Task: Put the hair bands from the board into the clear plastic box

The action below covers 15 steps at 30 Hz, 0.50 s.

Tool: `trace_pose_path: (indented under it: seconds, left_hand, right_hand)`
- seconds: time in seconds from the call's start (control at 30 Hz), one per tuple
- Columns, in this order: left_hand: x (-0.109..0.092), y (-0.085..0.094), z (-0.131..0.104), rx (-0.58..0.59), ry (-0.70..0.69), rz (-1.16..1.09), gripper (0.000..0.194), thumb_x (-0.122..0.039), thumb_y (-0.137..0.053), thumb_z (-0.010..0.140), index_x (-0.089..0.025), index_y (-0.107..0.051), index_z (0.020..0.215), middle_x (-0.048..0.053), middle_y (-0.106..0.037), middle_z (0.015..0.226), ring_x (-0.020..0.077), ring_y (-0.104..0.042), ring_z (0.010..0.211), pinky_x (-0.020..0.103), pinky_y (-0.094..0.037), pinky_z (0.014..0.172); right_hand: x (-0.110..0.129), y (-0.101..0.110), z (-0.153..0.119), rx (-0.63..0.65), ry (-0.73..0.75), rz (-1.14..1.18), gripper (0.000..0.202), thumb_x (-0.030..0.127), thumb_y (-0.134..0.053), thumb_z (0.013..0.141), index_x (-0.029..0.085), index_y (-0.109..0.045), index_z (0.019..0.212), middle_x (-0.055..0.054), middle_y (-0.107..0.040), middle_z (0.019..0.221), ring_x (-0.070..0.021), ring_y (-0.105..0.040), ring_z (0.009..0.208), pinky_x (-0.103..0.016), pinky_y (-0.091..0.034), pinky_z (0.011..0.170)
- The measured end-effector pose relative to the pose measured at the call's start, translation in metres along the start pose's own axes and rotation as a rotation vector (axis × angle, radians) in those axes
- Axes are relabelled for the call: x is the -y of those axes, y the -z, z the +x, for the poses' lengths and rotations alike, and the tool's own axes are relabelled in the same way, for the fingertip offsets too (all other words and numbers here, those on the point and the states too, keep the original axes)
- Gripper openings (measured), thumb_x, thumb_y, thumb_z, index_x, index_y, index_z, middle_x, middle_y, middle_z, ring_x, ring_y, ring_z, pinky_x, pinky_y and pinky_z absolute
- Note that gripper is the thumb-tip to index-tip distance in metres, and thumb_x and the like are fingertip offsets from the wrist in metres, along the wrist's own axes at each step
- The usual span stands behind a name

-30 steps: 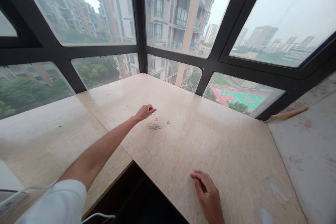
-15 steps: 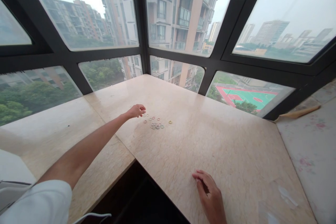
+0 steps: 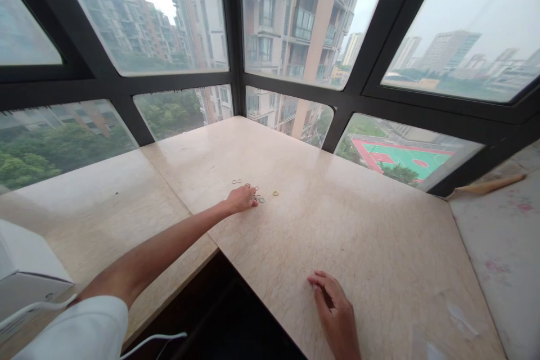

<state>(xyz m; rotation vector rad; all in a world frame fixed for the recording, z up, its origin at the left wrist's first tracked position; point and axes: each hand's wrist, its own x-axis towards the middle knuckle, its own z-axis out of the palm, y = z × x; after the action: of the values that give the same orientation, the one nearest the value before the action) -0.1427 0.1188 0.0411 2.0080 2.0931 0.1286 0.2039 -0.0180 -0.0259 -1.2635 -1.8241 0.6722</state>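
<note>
Small thin coloured rings (image 3: 262, 200) lie in a loose group on the pale marble-patterned counter (image 3: 270, 253); I cannot tell what they are made of. Over this group is my left hand (image 3: 241, 198), reaching in from the left with thumb and fingers apart around some rings and covering part of the pile. Beyond it lie two pale rings (image 3: 237, 181), side by side, and to its right sits a separate yellow ring (image 3: 275, 193). My right hand (image 3: 335, 306) rests on the counter nearer to me, fingers curled and thumb against them. Whatever it may pinch is hidden.
A white box (image 3: 31, 270) stands at the left, with a white cable (image 3: 156, 337) near my arm. Clear plastic packaging (image 3: 462, 318) lies at the lower right. Dark window frames (image 3: 238, 90) border the counter's back; a dark gap (image 3: 219, 315) opens at its front.
My left hand has moved right and toward me, from beside the far rings onto the pile. My right hand stays in place. The view has shifted slightly.
</note>
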Motion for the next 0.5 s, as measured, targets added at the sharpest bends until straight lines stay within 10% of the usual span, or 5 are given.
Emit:
trace_pose_path:
  seconds: [0.5]
  left_hand:
    - [0.014,-0.007,0.009,-0.086,-0.045,-0.225,0.016,-0.010,-0.052,0.075,-0.017,-0.065,0.078,0.007,-0.067,0.086,0.0204,-0.061,0.086,0.028,-0.045,0.076]
  right_hand:
    - [0.005,0.002,-0.001,0.025,-0.023,0.004,0.024,0.035,-0.048,0.089,0.024,-0.070,0.092,-0.010,-0.066,0.109,-0.0248,-0.062,0.104,-0.040,-0.054,0.086]
